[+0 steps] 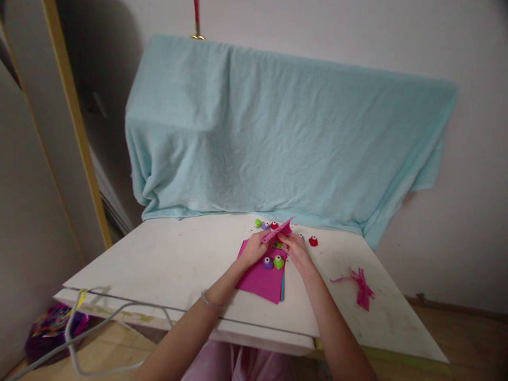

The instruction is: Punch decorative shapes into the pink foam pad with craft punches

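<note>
The pink sheet (280,230) looks like paper: likely light, bendy and easy to crease or tear, so a flat pinch near an edge should suit it. It is raised and tilted above the far end of the paper stack (259,284), between the 2 hands. The left hand (254,248) pinches its left end; the right hand (297,250) curls at its right, exact grip hidden. 2 small punches, purple (268,263) and green (278,262), sit nearer.

Just one camera here, worn on the person's head; from the near side of the white desk (166,259) it looks forward and down past the left hand (254,250) and right hand (297,251) toward the far pale-blue cloth (293,132).
</note>
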A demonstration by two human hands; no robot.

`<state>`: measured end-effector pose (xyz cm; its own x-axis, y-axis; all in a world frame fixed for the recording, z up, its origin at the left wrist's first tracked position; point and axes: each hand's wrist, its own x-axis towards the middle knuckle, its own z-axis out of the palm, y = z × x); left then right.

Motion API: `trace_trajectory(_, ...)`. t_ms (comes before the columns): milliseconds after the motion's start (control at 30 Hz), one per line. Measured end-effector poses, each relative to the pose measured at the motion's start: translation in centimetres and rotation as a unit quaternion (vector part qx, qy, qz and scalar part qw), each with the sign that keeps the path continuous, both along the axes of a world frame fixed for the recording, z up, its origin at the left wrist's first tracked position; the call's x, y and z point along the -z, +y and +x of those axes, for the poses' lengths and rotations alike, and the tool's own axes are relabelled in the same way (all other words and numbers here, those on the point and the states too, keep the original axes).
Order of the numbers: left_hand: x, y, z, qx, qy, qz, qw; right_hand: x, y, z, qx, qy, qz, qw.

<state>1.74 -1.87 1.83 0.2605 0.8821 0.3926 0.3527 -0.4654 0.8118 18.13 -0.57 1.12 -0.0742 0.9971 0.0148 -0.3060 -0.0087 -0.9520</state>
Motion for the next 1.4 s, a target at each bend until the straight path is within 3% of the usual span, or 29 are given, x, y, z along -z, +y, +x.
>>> trace_trajectory(200,-0.6,-0.5,0.4,-0.019,-0.020,-0.032,0.999,0.0,0.1,-0.3,0.013,0.027,-0.012,0.999)
trace_trajectory(367,-1.1,-1.0,0.9,-0.075,-0.143,-0.043,0.986,-0.1,0.3,-0.1,0.047,0.067,-0.019,0.996)
trace_trajectory(600,-0.7,-0.8,2.1,0.018,-0.190,-0.123,0.974,-0.5,-0.4,-1.1,0.027,0.082,-0.046,0.995)
trace_trajectory(767,-0.6,-1.1,2.3,0.020,-0.180,-0.197,0.964,-0.5,-1.0,-2.4,0.021,0.069,-0.039,0.997)
trace_trajectory(867,0.3,-0.8,2.5,0.041,-0.241,-0.245,0.938,-0.5,-1.2,-2.8,0.020,0.062,-0.021,0.998)
trace_trajectory(1067,1.8,0.2,3.2,0.103,-0.345,-0.248,0.899,-0.2,-1.3,-3.1,0.029,0.052,0.003,0.998)
trace_trajectory(1400,1.3,-0.2,3.2,0.091,-0.386,-0.257,0.881,0.8,-0.7,-3.2,0.035,0.078,-0.014,0.996)
